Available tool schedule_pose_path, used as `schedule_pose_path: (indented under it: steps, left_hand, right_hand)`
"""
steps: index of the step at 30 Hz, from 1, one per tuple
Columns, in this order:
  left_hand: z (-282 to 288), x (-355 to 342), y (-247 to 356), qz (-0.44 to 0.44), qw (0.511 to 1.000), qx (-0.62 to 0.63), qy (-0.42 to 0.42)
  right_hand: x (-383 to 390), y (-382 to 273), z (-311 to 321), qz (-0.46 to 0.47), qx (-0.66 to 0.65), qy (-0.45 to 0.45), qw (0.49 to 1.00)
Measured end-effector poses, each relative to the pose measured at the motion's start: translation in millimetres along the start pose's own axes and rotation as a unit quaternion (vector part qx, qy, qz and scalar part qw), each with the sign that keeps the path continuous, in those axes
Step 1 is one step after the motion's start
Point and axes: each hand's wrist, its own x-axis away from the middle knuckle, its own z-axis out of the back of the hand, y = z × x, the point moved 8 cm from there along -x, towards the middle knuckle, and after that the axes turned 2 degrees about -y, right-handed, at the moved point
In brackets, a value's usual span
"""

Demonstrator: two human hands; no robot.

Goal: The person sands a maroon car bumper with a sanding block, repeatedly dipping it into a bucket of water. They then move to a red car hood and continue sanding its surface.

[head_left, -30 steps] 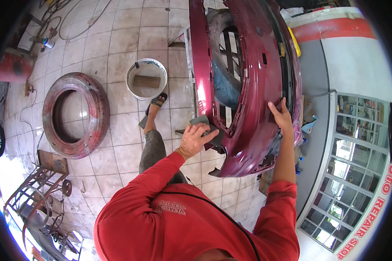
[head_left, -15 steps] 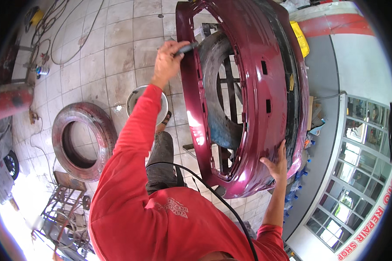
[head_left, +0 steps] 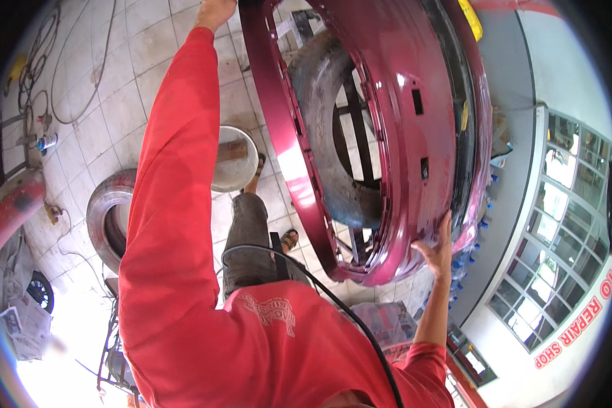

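My left hand reaches to the upper edge, beside the near-left rim of the maroon car bumper; its fingers are cut off, so I cannot tell whether they hold anything. My right hand lies against the bumper's lower right end, thumb spread wide from the fingers. The bumper stretches out ahead of me, and a worn tyre shows through its long opening. Left of it, a bucket with a brown block stands on the tiled floor.
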Motion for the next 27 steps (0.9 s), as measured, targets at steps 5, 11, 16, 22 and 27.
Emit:
schedule_pose_path:
  steps: [5,11,16,22,27]
  left_hand:
    - [20,133,68,-0.250,0.968,0.028,-0.019]
    - [36,384,163,-0.187,0.982,0.012,0.023]
    - [16,549,194,-0.177,0.984,0.021,-0.013]
    - [-27,708,207,-0.235,0.971,0.002,-0.040]
    - [-69,839,198,-0.284,0.931,-0.110,-0.199]
  right_hand:
    - [2,11,0,0.007,0.027,-0.010,1.000]
    - [11,18,-4,0.025,0.037,0.017,0.999]
    - [96,39,-18,0.092,0.026,0.079,0.992]
    - [331,155,-99,0.001,-0.093,0.058,0.994]
    - [562,264,-197,-0.263,-0.200,0.036,0.943]
